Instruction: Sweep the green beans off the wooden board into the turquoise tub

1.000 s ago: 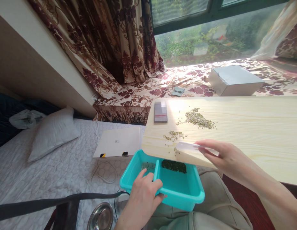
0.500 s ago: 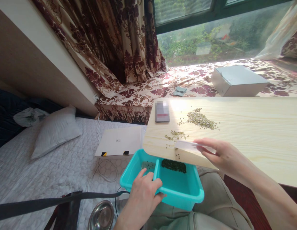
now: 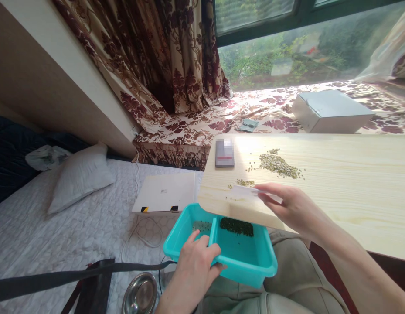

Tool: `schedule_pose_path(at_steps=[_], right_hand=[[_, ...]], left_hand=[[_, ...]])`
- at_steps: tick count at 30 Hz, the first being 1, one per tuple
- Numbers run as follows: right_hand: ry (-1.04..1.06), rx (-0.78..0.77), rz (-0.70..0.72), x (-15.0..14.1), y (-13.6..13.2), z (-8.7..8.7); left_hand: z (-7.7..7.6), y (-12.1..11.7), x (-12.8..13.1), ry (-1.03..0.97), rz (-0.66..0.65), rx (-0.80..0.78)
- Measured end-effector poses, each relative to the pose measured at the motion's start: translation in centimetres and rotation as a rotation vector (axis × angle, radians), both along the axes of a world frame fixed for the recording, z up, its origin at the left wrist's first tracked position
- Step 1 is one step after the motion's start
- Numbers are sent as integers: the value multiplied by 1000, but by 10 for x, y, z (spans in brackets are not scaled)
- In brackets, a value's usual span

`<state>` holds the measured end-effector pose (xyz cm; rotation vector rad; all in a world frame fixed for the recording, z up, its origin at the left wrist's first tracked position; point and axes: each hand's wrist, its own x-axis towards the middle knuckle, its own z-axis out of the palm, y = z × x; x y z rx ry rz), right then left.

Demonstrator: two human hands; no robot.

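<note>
My left hand (image 3: 197, 268) grips the near rim of a turquoise two-compartment tray (image 3: 251, 264), held under the edge of the wooden table (image 3: 346, 187). Dark green beans (image 3: 236, 226) lie in the tray's right compartment and a few (image 3: 202, 226) in the left one. My right hand (image 3: 292, 207) pinches a thin white card (image 3: 244, 192), its edge resting on the tabletop near the corner. A small cluster of green beans (image 3: 245, 182) sits just beyond the card. A larger pile of beans (image 3: 279, 164) lies farther back.
A small dark packet (image 3: 225, 153) lies at the table's far left corner. A white box (image 3: 331, 111) rests on the floral window seat. On the bed to the left are a pillow (image 3: 79, 176), a flat white box (image 3: 165, 193) and a cable. A steel bowl (image 3: 140, 296) sits low.
My right hand has slid the white card up and to the left across the table, toward the small bean cluster. The left hand and tray have stayed put.
</note>
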<state>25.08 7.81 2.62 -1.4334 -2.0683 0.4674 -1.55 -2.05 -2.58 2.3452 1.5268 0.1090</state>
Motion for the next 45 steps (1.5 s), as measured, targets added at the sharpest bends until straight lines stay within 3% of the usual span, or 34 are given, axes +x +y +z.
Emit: schedule_pose_path(at_steps=[11,16,19,22,25,27,31,37,41,45], right_hand=[[-132,-27,19,-31,14,-11],[-77,-1,161,-36,-9,-6],[-27,-82,272,-29,-26,0],[-4,-54,156,-11,-27,2],[-45,30,-47,9,-12,-1],[-71,58,-108,17,0,-4],[-72,73,-88,13,16,-10],[-89,100,-54,1,17,-15],[-86,87,-12,4,9,-14],[-68,99,37,8,1,-10]], left_hand=[[5,-1,-17,30,63,-24],[3,0,-19,40,60,-26],[0,-1,-16,27,52,-26],[1,-1,-9,2,26,-27],[4,0,-1,-6,-20,-32],[3,0,4,-9,-39,-26],[-8,1,9,-29,-47,-9],[-32,0,8,-62,-9,58],[-32,1,7,-73,-6,44],[-23,3,7,-64,-20,14]])
